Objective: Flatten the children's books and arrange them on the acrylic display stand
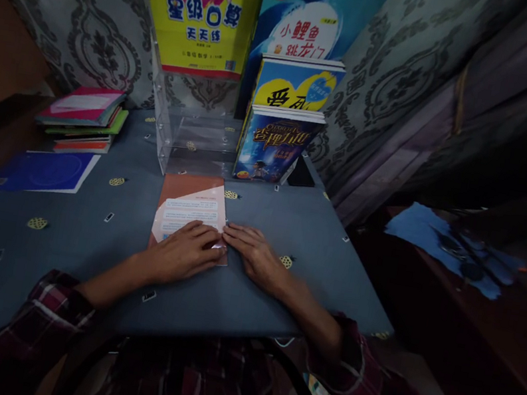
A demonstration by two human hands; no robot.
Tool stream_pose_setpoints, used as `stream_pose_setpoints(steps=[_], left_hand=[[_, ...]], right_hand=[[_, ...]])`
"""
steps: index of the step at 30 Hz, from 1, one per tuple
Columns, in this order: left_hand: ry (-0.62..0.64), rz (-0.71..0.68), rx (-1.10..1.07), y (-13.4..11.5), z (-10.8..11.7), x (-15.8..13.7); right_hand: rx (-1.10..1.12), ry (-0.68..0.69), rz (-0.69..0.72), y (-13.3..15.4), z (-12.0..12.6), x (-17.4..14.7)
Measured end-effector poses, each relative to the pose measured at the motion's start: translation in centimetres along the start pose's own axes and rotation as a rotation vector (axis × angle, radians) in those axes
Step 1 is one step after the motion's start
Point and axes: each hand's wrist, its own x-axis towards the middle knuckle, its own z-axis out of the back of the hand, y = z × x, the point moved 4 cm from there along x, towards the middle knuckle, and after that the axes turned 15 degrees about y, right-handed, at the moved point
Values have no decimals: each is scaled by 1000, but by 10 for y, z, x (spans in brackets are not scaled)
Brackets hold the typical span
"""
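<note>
A thin booklet (188, 195) with a brown-orange and pale pink cover lies on the cloth-covered table before me. Across its lower part rests my left hand (187, 249), palm down, with its fingers stretched out flat. At the booklet's right edge, my right hand (254, 253) lies with extended fingers, the tips touching or nearly touching the cover. Neither hand grips anything. Just behind the booklet stands a clear acrylic book rack (165, 134). On its right side are a dark blue book (274, 149), a yellow-and-blue book (292, 84) and a teal book (318, 18).
A yellow workbook (200, 32) stands upright at the back of the rack. To the left are a stack of books (83, 110) and a blue booklet (48, 171). Patterned wallpaper (112, 44) and a curtain (408, 120) border the table. A light blue cloth (424, 231) lies on a surface at right.
</note>
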Motion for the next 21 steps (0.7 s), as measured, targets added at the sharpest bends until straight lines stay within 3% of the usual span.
stream_pose_setpoints(steps=[6,10,15,21], left_hand=[[16,28,83,-7,-6,0],[90,45,99,-13,-6,-2],[197,129,91,-25,-9,-9],[196,231,92,-37,-23,-18]], right_hand=[[-55,-37,12,10,-6,-16],[-79,-22,-8,16,-7,-25],[-120,-42,-4,23,-5,-31],[-149,-95,70,32,-1,-33]])
